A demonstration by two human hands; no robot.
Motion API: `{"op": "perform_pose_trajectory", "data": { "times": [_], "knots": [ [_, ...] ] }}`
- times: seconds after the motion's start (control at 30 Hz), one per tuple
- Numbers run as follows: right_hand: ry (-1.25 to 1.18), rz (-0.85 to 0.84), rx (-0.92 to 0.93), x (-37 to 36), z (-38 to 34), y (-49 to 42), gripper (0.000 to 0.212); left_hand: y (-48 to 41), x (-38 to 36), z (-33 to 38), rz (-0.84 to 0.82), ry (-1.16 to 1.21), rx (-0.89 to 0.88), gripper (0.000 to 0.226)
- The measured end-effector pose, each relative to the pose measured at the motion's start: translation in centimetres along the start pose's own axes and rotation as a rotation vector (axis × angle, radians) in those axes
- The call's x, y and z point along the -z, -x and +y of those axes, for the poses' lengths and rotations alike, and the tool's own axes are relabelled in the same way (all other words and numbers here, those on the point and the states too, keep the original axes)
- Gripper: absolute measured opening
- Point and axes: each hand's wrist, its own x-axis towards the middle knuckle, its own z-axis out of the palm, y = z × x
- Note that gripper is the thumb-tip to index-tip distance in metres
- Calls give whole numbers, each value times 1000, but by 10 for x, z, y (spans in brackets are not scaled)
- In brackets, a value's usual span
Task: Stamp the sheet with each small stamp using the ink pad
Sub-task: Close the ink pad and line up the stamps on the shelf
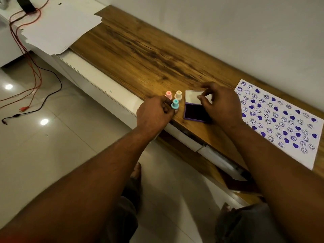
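Three small stamps stand close together on the wooden top: a pink stamp (168,94), a cream stamp (178,94) and a teal stamp (175,104). My left hand (154,113) rests beside them, fingers curled against the teal stamp's base. Right of the stamps lies the purple ink pad (193,111), open, its dark pad facing up. My right hand (221,104) is over it, fingertips pinching the raised lid (192,97). The white sheet (280,120) lies further right, covered with purple smiley and heart prints.
A long wooden counter (140,50) runs along the white wall. Loose white paper sheets (61,27) lie at its far left end. Red and black cables (33,71) trail over the glossy tiled floor. My feet show below the counter edge.
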Motion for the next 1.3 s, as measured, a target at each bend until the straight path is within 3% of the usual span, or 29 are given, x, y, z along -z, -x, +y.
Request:
{"op": "perform_pose_trajectory", "data": {
  "times": [0.1, 0.3, 0.47, 0.63, 0.97, 1.3],
  "knots": [
    [36, -63, -91, 3, 22, -7, 49, 4, 2, -1, 36, -22, -28, 49],
    [147, -182, -65, -2, 28, -16, 45, 18, 10, 6, 162, -153, -134, 35],
    [102, -154, -125, -3, 29, -24, 36, 37, 0, 24, 59, -150, -408, 33],
    [59, -62, -184, -5, 34, -25, 18, 46, -21, 35, -27, -169, -570, 40],
    [127, 0, -188, -2, 30, -23, 29, 48, -23, 33, -40, -186, -564, 44],
    [36, -45, 70, 36, 25, -5, 32, 44, -20, 34, -30, -187, -542, 50]
  ]
}}
